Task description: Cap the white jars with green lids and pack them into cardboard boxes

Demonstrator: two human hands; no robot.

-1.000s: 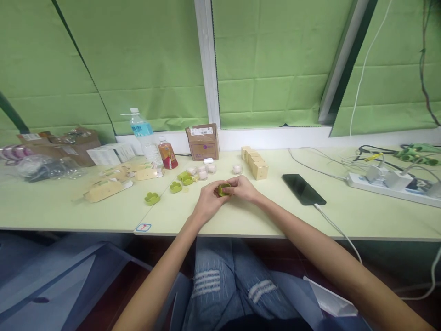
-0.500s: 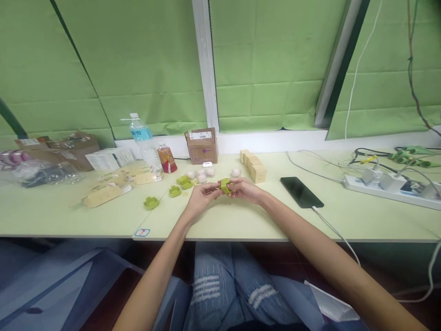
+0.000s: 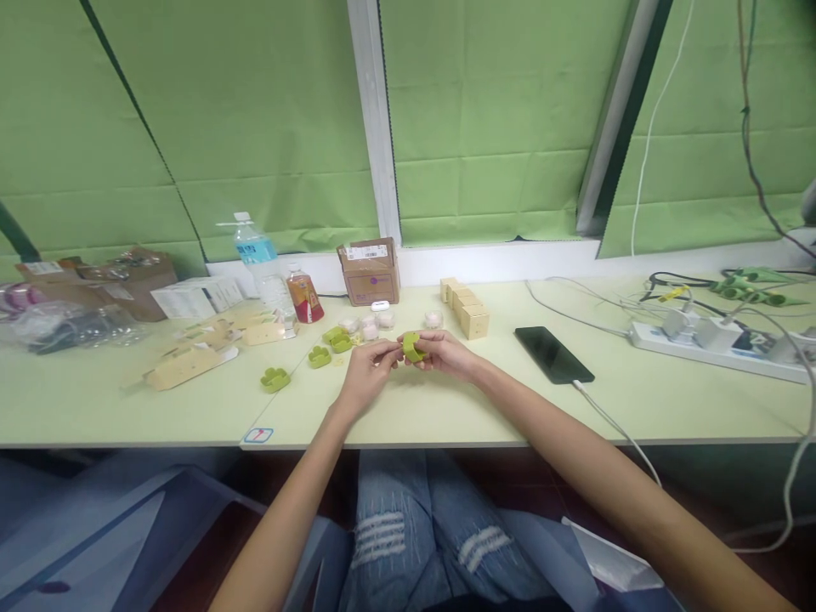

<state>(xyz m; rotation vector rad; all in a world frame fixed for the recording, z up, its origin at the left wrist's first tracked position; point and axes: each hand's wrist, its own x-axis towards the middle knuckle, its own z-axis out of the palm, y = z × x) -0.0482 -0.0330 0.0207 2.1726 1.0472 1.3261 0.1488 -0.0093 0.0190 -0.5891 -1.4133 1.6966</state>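
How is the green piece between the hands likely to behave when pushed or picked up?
The green piece is probably light, being small enough for the right hand to pinch. It shows no obvious bending, so seems fairly stiff. Its rounded side might rock if pushed.

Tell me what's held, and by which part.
The right hand holds a green piece by its right side; whether the left hand also grips is unclear.

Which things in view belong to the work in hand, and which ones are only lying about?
Seemingly in the work:
- green piece, held in the right hand, left hand close by
- similar flower-shaped green pieces on the table

Probably just lying about:
- phone
- power strip
- water bottle
- cardboard box
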